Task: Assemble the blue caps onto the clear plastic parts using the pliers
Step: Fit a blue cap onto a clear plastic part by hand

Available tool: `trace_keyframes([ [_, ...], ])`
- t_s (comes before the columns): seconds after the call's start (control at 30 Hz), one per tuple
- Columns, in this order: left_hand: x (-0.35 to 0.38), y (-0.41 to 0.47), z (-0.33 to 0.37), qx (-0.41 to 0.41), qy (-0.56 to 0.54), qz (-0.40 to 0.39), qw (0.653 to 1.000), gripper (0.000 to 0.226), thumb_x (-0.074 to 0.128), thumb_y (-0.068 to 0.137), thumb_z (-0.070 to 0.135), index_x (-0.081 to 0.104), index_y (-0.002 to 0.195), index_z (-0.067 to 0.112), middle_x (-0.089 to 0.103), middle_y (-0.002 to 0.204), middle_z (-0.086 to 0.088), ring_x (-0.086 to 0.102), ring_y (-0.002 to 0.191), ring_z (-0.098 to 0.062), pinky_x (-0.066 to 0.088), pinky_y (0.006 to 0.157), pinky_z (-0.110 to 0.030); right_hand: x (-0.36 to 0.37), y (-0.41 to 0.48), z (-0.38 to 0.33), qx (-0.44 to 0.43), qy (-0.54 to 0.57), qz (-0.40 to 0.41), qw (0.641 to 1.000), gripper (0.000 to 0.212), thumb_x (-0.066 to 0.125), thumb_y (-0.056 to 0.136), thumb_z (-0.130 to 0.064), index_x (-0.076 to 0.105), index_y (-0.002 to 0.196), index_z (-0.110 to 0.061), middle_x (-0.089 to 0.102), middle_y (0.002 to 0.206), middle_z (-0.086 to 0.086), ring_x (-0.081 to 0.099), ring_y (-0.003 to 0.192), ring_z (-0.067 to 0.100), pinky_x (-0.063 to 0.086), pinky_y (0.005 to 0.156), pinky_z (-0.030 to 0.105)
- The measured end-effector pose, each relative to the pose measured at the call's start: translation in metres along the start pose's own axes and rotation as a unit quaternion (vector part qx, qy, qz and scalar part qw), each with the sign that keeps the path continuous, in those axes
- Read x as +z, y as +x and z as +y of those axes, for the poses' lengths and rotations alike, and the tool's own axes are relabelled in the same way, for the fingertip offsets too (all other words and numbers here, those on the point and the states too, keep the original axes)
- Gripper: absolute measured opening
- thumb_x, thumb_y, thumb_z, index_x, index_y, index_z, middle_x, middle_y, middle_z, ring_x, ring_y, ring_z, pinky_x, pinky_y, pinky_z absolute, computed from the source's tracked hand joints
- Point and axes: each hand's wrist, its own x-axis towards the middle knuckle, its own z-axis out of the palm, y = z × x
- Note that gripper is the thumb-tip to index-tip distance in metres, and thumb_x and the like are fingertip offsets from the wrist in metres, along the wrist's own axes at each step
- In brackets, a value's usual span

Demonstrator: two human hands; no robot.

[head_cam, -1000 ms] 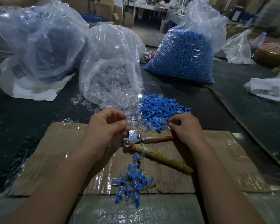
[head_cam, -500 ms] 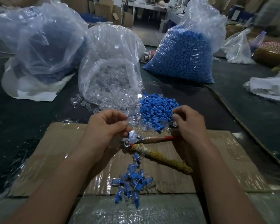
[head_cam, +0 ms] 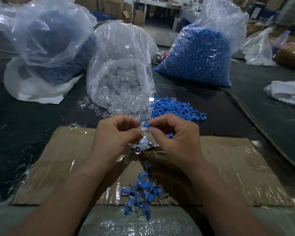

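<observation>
Dark matting covers the counter (head_cam: 32,126), and a taped-over cardboard sheet (head_cam: 237,167) lies on it as a work pad in front of the person. Stock sits within reach along the pad's far edge: an open bag of clear plastic parts (head_cam: 121,79) spilling toward the hands, and just beside it a loose heap of blue caps (head_cam: 175,109), probably tipped out from the big sack of caps (head_cam: 199,57) behind.

The left hand (head_cam: 116,135) pinches a clear plastic part (head_cam: 142,129) between thumb and fingertips. The right hand (head_cam: 175,138) pinches a blue cap (head_cam: 146,125) and holds it against the part's end, so the two pieces touch above the pad. This looks like starting the fit by hand, before any squeeze.

The pliers (head_cam: 146,144) lie on the cardboard directly beneath the hands, held by neither, their handles mostly hidden under the right wrist, ready for the pressing step. Finished capped pieces (head_cam: 141,193) form a small pile nearer the person, apart from the raw stock.
</observation>
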Motion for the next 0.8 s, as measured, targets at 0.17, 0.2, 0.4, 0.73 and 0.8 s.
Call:
trace_keyframes([
  [0.17, 0.0023, -0.0011, 0.001, 0.017, 0.013, -0.004, 1.0, 0.02, 0.067, 0.072, -0.01, 0.066, 0.075, 0.01, 0.068, 0.067, -0.006, 0.065, 0.061, -0.011, 0.052, 0.056, -0.014, 0.003, -0.0004, 0.0004, -0.014, -0.068, -0.03, 0.997, 0.008, 0.066, 0.077, -0.005, 0.069, 0.084, -0.006, 0.067, 0.075, 0.003, 0.061, 0.067, 0.011, 0.052, 0.063, 0.031],
  [0.2, 0.0024, -0.0012, 0.0009, 0.019, 0.014, -0.003, 1.0, 0.02, 0.067, 0.072, -0.01, 0.066, 0.074, 0.01, 0.068, 0.066, -0.006, 0.065, 0.06, -0.011, 0.052, 0.057, -0.015, 0.0028, -0.0002, 0.0008, -0.016, -0.079, -0.029, 0.996, 0.008, 0.065, 0.077, -0.007, 0.069, 0.084, -0.006, 0.067, 0.075, 0.004, 0.061, 0.067, 0.013, 0.052, 0.063, 0.033],
  [0.4, 0.0035, -0.0033, 0.0003, 0.014, 0.021, -0.019, 1.0, 0.019, 0.068, 0.072, -0.006, 0.068, 0.073, 0.012, 0.069, 0.069, -0.005, 0.064, 0.059, -0.008, 0.051, 0.055, -0.014, 0.0034, 0.0005, 0.0003, -0.012, -0.097, -0.045, 0.994, 0.009, 0.064, 0.08, -0.009, 0.068, 0.087, -0.007, 0.067, 0.079, 0.003, 0.061, 0.071, 0.014, 0.054, 0.067, 0.034],
  [0.73, -0.0023, 0.0011, -0.0001, -0.044, -0.095, -0.051, 0.993, 0.008, 0.068, 0.057, 0.009, 0.07, 0.064, 0.012, 0.069, 0.064, -0.005, 0.064, 0.055, -0.014, 0.052, 0.052, -0.018, 0.0023, 0.0029, 0.001, 0.117, 0.078, -0.081, 0.987, 0.021, 0.067, 0.08, -0.013, 0.059, 0.082, -0.032, 0.062, 0.08, -0.016, 0.062, 0.08, -0.005, 0.05, 0.073, 0.013],
  [0.8, -0.0029, 0.0021, -0.0002, -0.056, -0.109, -0.062, 0.991, 0.008, 0.067, 0.056, 0.008, 0.071, 0.061, 0.013, 0.068, 0.063, -0.006, 0.064, 0.054, -0.014, 0.052, 0.052, -0.019, 0.0011, 0.0035, -0.0003, 0.12, 0.097, -0.091, 0.984, 0.021, 0.067, 0.079, -0.011, 0.06, 0.082, -0.03, 0.063, 0.079, -0.014, 0.063, 0.079, -0.003, 0.051, 0.072, 0.013],
])
